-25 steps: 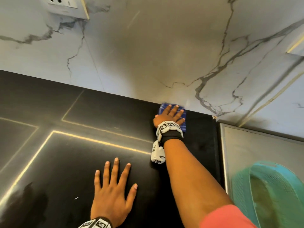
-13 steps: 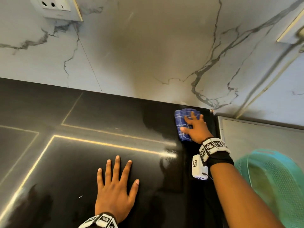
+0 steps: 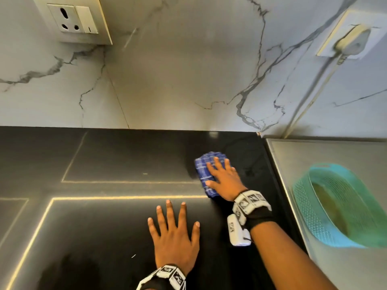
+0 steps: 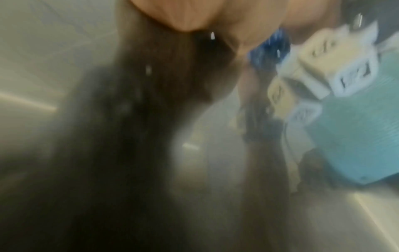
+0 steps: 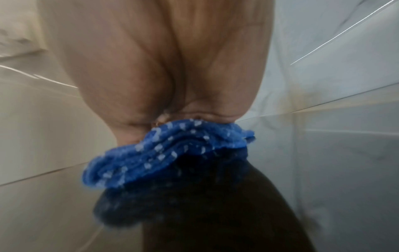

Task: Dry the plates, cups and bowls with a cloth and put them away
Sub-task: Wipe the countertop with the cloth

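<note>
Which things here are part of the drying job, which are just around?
Job:
- blue cloth, pressed flat on the black counter by the right hand
- left hand, flat on the counter

Just around:
- teal basket
- wall socket
- plug

Two hands are in view: one left hand [image 3: 174,241] and one right hand [image 3: 225,181]. Each wrist carries one band of black-and-white markers, two bands [image 3: 250,203] in all, and one white camera unit [image 3: 237,230] hangs at the right wrist. One blue checked cloth [image 3: 206,171] lies on one black surface [image 3: 94,227]. One turquoise mesh basket [image 3: 335,208] sits on one steel drainboard [image 3: 335,151]. The marble wall [image 3: 178,80] bears two electrical fittings: one wall socket with a switch [image 3: 72,18], and one second socket with one plug [image 3: 351,39] in it, from which one cord [image 3: 310,88] runs down
</note>
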The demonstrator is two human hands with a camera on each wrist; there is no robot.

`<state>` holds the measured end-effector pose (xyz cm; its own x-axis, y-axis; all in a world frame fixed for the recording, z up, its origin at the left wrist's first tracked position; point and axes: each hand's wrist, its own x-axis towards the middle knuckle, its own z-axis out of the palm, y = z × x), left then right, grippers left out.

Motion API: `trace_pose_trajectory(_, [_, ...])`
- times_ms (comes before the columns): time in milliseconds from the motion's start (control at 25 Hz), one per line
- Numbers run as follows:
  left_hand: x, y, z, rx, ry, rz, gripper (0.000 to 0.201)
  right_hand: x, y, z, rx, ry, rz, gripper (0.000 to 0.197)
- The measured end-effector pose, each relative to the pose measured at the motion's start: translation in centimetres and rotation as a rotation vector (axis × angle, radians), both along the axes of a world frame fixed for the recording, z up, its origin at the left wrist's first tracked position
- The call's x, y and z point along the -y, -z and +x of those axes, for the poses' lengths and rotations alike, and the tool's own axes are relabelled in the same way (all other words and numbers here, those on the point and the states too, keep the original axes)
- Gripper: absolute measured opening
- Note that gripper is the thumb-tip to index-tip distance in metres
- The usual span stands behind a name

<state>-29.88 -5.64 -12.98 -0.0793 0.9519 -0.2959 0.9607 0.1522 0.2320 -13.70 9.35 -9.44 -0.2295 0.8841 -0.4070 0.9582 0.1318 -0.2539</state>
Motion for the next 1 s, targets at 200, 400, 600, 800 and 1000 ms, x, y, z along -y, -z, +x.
trace_pose_trajectory(200, [-1.6,-1.5,-6.6,0.120,0.054,0.011,0.088,1.3,-0.2,-0.9,0.104,0.598,0.000,0.065])
trace_pose_trajectory(400, [-5.1,-1.1,-18.2,-0.101,-0.059,0.057,0.064,2.1,0.2,-12.5,0.057,0.197,0.017,0.065])
trace_pose_trajectory(600, [-4.8,0.4,-20.1,-0.101,-0.066,0.026,0.072,0.4,-0.5,-6.5,0.003,0.069,-0.071,0.067])
trace_pose_trajectory(800, [-5.0,1.0,-20.1,-0.141,-0.051,0.074,0.074,-5.8,-0.7,-8.3,0.096,0.810,-0.043,0.072])
trace_pose_trajectory(1000, [-5.0,1.7,-20.3,-0.181,-0.029,0.081,0.071,-10.8,-1.2,-20.9,0.006,0.611,-0.036,0.079])
